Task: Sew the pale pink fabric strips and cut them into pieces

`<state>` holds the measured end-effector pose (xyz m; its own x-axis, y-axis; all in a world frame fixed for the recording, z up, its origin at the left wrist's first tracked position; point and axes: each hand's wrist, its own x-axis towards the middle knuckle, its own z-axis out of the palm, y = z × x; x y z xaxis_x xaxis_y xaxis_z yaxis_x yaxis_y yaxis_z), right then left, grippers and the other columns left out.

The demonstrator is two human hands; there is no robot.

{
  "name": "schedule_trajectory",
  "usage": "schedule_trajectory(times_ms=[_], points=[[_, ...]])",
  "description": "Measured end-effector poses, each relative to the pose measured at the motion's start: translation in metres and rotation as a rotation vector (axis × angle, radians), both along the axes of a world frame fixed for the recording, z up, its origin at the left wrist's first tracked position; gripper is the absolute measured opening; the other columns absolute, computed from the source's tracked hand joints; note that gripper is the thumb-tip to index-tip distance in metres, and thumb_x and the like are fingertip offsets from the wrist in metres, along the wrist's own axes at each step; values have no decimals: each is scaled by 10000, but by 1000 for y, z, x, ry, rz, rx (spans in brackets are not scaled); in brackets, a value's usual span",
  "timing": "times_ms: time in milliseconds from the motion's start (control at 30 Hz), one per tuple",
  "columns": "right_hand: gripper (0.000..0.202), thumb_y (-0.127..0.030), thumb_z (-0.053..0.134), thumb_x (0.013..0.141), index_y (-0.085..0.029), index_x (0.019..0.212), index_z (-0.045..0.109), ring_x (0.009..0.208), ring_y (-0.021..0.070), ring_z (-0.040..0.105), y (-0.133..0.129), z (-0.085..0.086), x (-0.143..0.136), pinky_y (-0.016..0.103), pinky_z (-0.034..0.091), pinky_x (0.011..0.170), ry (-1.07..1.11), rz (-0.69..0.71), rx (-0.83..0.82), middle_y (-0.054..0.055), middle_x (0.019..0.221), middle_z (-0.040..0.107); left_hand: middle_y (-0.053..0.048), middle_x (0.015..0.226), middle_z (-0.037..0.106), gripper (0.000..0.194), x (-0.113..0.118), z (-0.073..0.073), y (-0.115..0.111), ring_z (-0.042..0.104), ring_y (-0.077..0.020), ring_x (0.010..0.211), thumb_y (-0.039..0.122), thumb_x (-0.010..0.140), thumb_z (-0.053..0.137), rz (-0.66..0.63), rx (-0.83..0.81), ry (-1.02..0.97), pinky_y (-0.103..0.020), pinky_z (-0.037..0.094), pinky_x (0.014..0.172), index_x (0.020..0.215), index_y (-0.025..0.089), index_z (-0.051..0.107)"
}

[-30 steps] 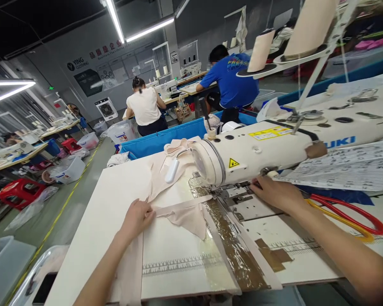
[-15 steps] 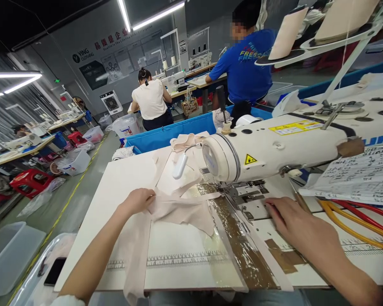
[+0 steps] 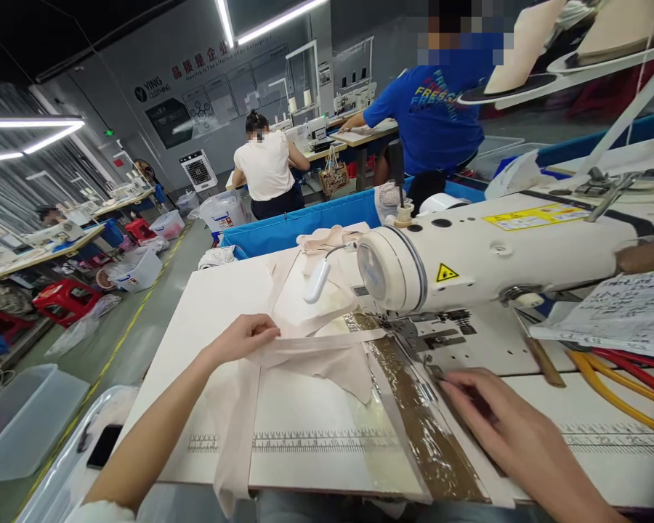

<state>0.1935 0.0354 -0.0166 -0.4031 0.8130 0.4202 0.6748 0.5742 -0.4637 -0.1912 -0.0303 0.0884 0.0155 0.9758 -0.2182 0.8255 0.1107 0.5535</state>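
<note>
My left hand (image 3: 249, 334) is closed on the edge of a pale pink fabric piece (image 3: 327, 367), left of the sewing machine (image 3: 463, 254). From there a narrow fold of that cloth runs right to the needle area under the machine head. My right hand (image 3: 504, 414) is to the right of the needle area, its thumb and fingertips drawn together at a small metal part (image 3: 432, 370) of the strip guide. Whether anything lies between those fingertips is hidden. A pale fabric strip (image 3: 471, 454) comes from the guide toward the front edge, partly beneath my right hand.
Orange-handled scissors (image 3: 604, 381) and a wooden-handled tool (image 3: 545, 363) lie at right, beside handwritten papers (image 3: 615, 312). A small white lamp (image 3: 317, 282) stands over the cloth. Behind is a blue fabric bin (image 3: 305, 220); two people sit at machines farther back. A phone (image 3: 105, 446) lies lower left.
My right hand has moved left and toward me, to the metal part by the guide, uncovering the wooden-handled tool. My left hand still holds the cloth. The whole view has shifted slightly.
</note>
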Motion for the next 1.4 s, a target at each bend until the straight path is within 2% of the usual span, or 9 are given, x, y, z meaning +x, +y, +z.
schedule_trajectory(times_ms=[67, 167, 267, 467, 633, 733, 900, 1133, 1400], points=[[294, -453, 383, 987, -252, 931, 590, 849, 230, 694, -10, 6, -19, 320, 565, 684, 88, 166, -38, 82, 947, 701, 5, 725, 553, 372, 7, 5, -4, 503, -121, 585, 501, 930, 433, -95, -198, -123, -212, 422, 487, 997, 187, 621], [256, -378, 400, 998, -256, 937, 617, 993, 226, 672, -22, 10, -45, 349, 570, 795, 118, 429, -89, 87, 1064, 703, -12, 822, 613, 352, 12, -2, 0, 548, -126, 577, 473, 943, 392, -185, -339, 64, -225, 445, 483, 929, 203, 617], [210, -327, 424, 1002, -257, 978, 620, 1104, 209, 634, -32, 6, -58, 349, 555, 900, 112, 576, -133, 88, 1177, 675, -25, 862, 666, 348, 3, -16, 13, 619, -162, 683, 384, 968, 334, -136, -229, 321, -261, 496, 634, 877, 209, 621], [187, -316, 429, 1003, -253, 956, 599, 1164, 200, 603, -47, 3, -60, 336, 524, 970, 141, 668, -333, 78, 1215, 655, -204, 1242, 568, 355, -37, -27, 51, 611, -329, 1066, 222, 950, 361, 156, 24, 632, -428, 487, 836, 1256, 125, 512], [221, -356, 421, 993, -253, 937, 608, 996, 199, 659, -46, 16, -66, 315, 549, 870, 172, 741, -492, 56, 1045, 695, -185, 1298, 512, 373, -33, -24, 70, 550, -300, 1172, 210, 978, 319, 212, 224, 707, -401, 467, 899, 1313, 140, 469], [243, -371, 408, 989, -253, 939, 614, 846, 193, 665, -39, 22, -69, 296, 552, 749, 172, 661, -454, 50, 930, 695, -151, 1235, 560, 317, -5, -28, 55, 535, -261, 1173, 239, 997, 312, 148, 306, 690, -365, 449, 938, 1170, 148, 560], [254, -379, 389, 1001, -248, 888, 575, 645, 166, 615, -16, 33, -91, 263, 472, 583, 156, 540, -193, 12, 735, 643, -69, 868, 649, 311, 27, -56, 5, 613, -194, 833, 265, 994, 331, -39, 305, 612, -303, 502, 724, 882, 187, 610], [317, -349, 283, 1011, -224, 840, 518, 568, 185, 590, 25, 47, -179, 271, 340, 522, -127, 539, -30, 24, 660, 641, -188, 1374, 535, 387, 7, -98, -23, 515, -308, 1256, 250, 944, 407, 15, 460, 589, -483, 470, 1007, 1303, 139, 502], [259, -276, 281, 993, -210, 995, 532, 698, 195, 657, 53, 29, -254, 270, 407, 602, -252, 633, -114, 35, 816, 704, -206, 1438, 486, 464, 3, -104, -23, 425, -351, 1355, 354, 934, 478, 109, 407, 525, -578, 368, 1101, 1339, 129, 489]])
